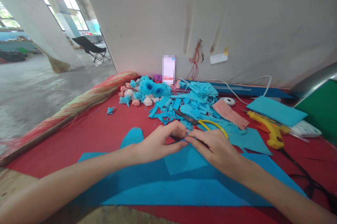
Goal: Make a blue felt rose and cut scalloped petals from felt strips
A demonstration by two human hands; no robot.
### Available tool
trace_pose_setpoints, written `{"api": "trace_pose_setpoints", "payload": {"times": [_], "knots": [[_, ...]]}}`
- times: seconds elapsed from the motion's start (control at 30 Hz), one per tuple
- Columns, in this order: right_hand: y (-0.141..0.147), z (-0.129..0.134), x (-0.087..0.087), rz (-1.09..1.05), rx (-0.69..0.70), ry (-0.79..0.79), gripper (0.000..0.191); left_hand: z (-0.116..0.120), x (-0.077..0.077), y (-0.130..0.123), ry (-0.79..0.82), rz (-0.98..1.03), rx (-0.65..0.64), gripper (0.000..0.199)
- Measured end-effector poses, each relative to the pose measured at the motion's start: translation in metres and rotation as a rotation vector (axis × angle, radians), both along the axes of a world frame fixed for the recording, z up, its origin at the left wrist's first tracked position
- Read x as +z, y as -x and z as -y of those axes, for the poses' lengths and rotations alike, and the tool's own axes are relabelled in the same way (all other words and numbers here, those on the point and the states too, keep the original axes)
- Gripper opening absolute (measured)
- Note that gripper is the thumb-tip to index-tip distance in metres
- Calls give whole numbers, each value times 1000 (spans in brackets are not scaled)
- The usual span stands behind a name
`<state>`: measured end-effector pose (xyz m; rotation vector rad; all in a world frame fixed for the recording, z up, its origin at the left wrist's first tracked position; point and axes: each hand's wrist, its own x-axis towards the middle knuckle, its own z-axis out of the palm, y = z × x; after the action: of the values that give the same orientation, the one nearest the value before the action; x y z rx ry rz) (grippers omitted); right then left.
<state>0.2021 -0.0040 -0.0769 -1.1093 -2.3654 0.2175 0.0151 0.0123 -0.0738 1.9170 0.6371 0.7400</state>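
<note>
Side by side in the middle of the view, my left hand (pixel 168 138) and my right hand (pixel 212 145) pinch the top edge of a small blue crepe paper piece (pixel 184 162). Their fingertips almost meet there, and the fingers are closed. Beneath lies a large blue sheet (pixel 163 190) on the red tabletop. A rounded blue paper piece (pixel 132 136) rests behind my left forearm. Just beyond my hands are scissors (pixel 193 118) with yellow handles, lying among blue paper scraps (pixel 171 106).
Blue paper flowers (pixel 150 87) and pink ones are heaped at the back. A blurred phone (pixel 169 69) stands against the white partition (pixel 158 24). On the right lie a yellow glue gun (pixel 271 129) with its cord, a pink paper strip (pixel 231 114) and a white power strip (pixel 306 129).
</note>
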Motion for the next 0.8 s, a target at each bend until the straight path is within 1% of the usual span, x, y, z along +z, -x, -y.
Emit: {"api": "trace_pose_setpoints", "payload": {"times": [0.03,0.1,0.2,0.23,0.3,0.37,0.47,0.57,0.63,0.7,0.73,0.8], "knots": [[1,1,0,-22,-16,10,39,0,1,0,21,6,19,8],[1,3,1,-104,-72,96,37,0,3,1,25,-24,43,14],[0,2,3,-213,-116,245,33,-1,8,2,-28,-112,-35,25],[0,1,3,-230,-115,270,32,-2,9,3,-52,-134,-60,27],[-3,-4,5,-252,-110,297,32,-4,10,5,-111,-173,-69,29],[-7,-10,7,-285,-125,326,35,-9,10,8,-156,-212,-46,31],[-17,-22,8,-330,-180,381,38,-21,8,15,-136,-227,19,33],[-26,-31,8,-321,-192,528,39,-33,8,22,-104,-217,118,34],[-29,-34,5,-307,-178,646,39,-37,10,25,-130,-229,178,35],[-28,-36,0,-313,-170,715,41,-36,16,25,-170,-251,214,36],[-27,-37,-3,-328,-172,721,41,-33,20,25,-192,-272,209,37],[-24,-40,-9,-373,-186,680,46,-20,30,22,-257,-353,128,36]]}}
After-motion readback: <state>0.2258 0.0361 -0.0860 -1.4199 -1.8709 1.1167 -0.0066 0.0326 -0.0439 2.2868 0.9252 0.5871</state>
